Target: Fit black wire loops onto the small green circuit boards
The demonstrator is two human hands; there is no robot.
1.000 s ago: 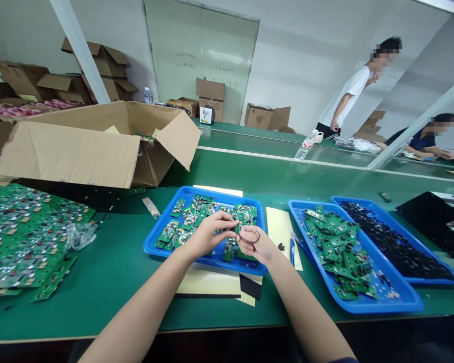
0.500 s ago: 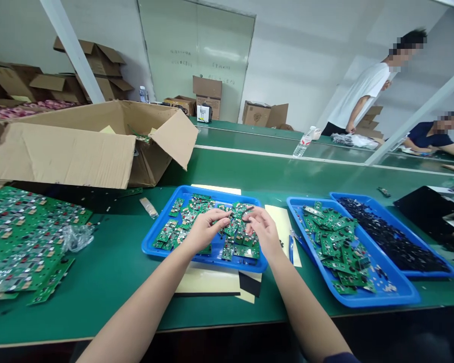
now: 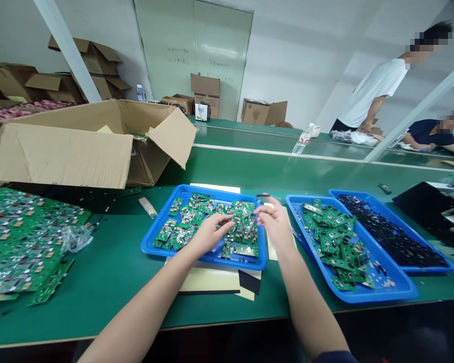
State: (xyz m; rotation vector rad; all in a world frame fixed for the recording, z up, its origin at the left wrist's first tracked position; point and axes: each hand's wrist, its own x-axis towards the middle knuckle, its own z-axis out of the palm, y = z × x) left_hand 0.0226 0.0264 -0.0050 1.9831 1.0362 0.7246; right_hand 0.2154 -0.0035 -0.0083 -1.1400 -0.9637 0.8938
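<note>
Over the near blue tray (image 3: 147,243), filled with small green circuit boards (image 3: 187,219), both my hands are at work. My left hand (image 3: 211,233) hovers above the middle of the tray, thumb and fingertips drawn together; whatever sits between them is too small to make out. At the tray's right rim is my right hand (image 3: 275,222), its fingers bent and slightly blurred. A thin black piece (image 3: 263,195) shows at its upper fingertips; its exact kind is unclear.
To the right stand a blue tray of green boards (image 3: 335,237) and another of black parts (image 3: 389,232). Large board panels (image 3: 26,242) lie left, below an open carton (image 3: 60,154). A bottle (image 3: 302,140) stands on the ledge; two people are beyond.
My right hand has moved right and slightly up, away from my left hand, with the black piece. My left hand stays nearly in place. The standing person has shifted right.
</note>
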